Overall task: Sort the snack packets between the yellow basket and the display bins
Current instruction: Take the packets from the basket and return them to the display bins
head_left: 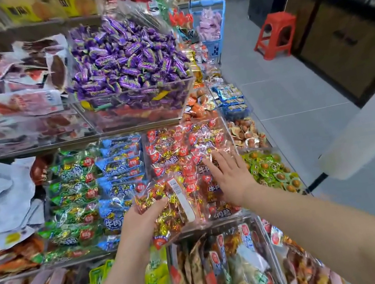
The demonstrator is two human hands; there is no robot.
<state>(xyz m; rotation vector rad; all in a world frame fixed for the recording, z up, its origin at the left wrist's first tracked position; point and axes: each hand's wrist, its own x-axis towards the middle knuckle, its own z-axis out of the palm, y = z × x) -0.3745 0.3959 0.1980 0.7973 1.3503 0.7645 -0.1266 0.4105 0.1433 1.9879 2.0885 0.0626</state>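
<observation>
Head view: the left hand [142, 221] curls fingers and thumb round the near edge of a clear snack packet [167, 205]. It holds gold and red wrapped pieces, bears a white barcode label, and is held over the bin's red packets [177, 148]. The right hand [231, 176], fingers straight and spread, lies on them just beside it.

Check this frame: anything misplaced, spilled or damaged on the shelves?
Nothing looks spilled or torn. The only loose item is the clear bag of red and gold sweets, gripped by the left hand over the front of the bin of red packets. Grey pouches at left lie jumbled.
</observation>
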